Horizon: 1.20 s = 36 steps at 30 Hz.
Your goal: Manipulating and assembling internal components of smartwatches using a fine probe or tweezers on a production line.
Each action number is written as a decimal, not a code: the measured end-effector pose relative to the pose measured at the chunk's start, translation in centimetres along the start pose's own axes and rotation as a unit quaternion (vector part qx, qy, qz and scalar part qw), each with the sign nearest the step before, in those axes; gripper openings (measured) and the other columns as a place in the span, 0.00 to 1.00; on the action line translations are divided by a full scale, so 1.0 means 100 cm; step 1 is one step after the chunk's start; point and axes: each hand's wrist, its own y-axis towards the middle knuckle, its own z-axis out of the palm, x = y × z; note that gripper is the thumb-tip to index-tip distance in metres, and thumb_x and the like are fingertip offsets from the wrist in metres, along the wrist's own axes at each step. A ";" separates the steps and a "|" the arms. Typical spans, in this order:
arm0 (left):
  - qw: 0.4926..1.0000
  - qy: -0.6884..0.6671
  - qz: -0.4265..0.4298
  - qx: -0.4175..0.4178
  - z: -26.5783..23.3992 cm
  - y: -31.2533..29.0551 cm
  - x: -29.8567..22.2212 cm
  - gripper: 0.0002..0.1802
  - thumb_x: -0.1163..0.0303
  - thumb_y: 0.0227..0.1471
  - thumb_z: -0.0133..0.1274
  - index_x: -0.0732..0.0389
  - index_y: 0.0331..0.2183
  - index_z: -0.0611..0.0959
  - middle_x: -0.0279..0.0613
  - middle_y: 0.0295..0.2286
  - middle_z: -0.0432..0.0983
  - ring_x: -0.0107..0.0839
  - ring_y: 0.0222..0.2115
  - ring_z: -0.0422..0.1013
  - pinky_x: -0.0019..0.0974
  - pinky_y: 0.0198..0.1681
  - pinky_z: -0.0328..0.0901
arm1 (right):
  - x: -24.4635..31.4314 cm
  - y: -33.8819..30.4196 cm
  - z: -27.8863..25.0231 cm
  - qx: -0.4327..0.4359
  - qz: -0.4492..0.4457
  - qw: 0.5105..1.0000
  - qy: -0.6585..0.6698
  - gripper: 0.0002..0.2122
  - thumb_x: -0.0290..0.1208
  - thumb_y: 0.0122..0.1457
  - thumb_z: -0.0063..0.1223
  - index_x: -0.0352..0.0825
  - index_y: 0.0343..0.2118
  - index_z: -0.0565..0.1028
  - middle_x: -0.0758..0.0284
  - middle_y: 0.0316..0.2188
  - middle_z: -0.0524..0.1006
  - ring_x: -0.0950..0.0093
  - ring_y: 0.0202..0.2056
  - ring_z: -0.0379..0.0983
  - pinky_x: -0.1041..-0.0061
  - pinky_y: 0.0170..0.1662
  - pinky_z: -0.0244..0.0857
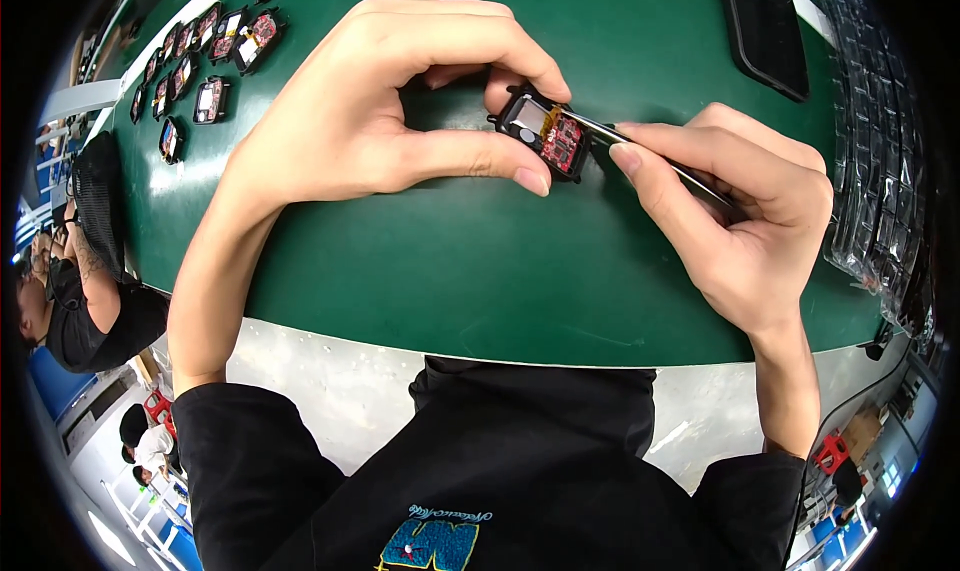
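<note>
Between the thumb and fingers of my left hand [400, 101] is a small black smartwatch case [530, 121], its inside facing up. A red circuit board [566, 143] shows in its right part, with a silvery block and a strip of amber tape to the left of it. My right hand [745, 196] pinches dark tweezers [690, 171] like a pen. Their tip reaches the upper edge of the case, by the amber tape; whether it grips anything there is too small to tell.
Several similar watch cases [210, 101] lie on the green table [480, 271] at the far left. A black phone-shaped slab [765, 31] lies at the far right, beside clear plastic trays [870, 151]. Another person [100, 281] sits at the left.
</note>
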 end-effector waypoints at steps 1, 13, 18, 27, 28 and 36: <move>1.000 -0.005 0.001 0.002 0.001 -0.001 0.002 0.31 0.61 0.36 0.82 0.59 0.45 0.91 0.32 0.33 0.84 0.27 0.30 0.71 0.33 0.36 0.60 | -0.002 0.000 0.001 0.002 0.001 1.000 0.000 0.07 0.15 0.57 0.72 0.28 0.39 0.89 0.73 0.19 0.74 0.87 0.20 0.62 0.82 0.24 0.49; 1.000 -0.007 -0.019 -0.021 0.000 0.005 -0.003 0.32 0.64 0.37 0.83 0.59 0.46 0.90 0.31 0.31 0.81 0.26 0.29 0.69 0.32 0.37 0.58 | -0.001 0.004 -0.004 -0.010 -0.033 0.999 -0.009 0.08 0.15 0.57 0.72 0.26 0.40 0.89 0.71 0.20 0.76 0.86 0.21 0.65 0.83 0.24 0.51; 0.999 0.032 0.010 -0.020 -0.002 0.002 -0.008 0.28 0.63 0.42 0.81 0.57 0.45 0.88 0.29 0.30 0.78 0.26 0.31 0.73 0.34 0.40 0.58 | 0.005 0.001 -0.004 -0.054 -0.008 0.998 0.026 0.08 0.18 0.61 0.70 0.28 0.43 0.87 0.67 0.26 0.81 0.84 0.22 0.69 0.81 0.25 0.59; 0.994 -0.039 -0.079 0.067 -0.016 0.010 -0.025 0.36 0.71 0.46 0.72 0.57 0.58 0.80 0.33 0.36 0.80 0.30 0.34 0.68 0.37 0.47 0.63 | 0.014 0.002 0.009 0.012 -0.041 0.996 -0.079 0.19 0.35 0.56 0.73 0.33 0.47 0.81 0.61 0.37 0.79 0.58 0.35 0.83 0.60 0.36 0.77; 0.994 -0.038 -0.080 0.066 -0.019 0.010 -0.027 0.36 0.74 0.45 0.71 0.58 0.58 0.81 0.35 0.36 0.80 0.31 0.34 0.70 0.38 0.46 0.65 | 0.016 0.003 0.011 0.011 -0.045 0.996 -0.074 0.19 0.36 0.56 0.73 0.33 0.47 0.82 0.63 0.37 0.80 0.59 0.34 0.83 0.61 0.36 0.77; 0.970 0.145 -0.146 -0.127 -0.104 0.016 0.032 0.20 0.71 0.55 0.68 0.64 0.49 0.86 0.45 0.40 0.83 0.37 0.42 0.79 0.41 0.50 0.73 | 0.041 -0.011 -0.012 0.004 -0.093 0.994 -0.055 0.20 0.36 0.57 0.70 0.31 0.48 0.79 0.63 0.38 0.75 0.58 0.28 0.79 0.58 0.30 0.71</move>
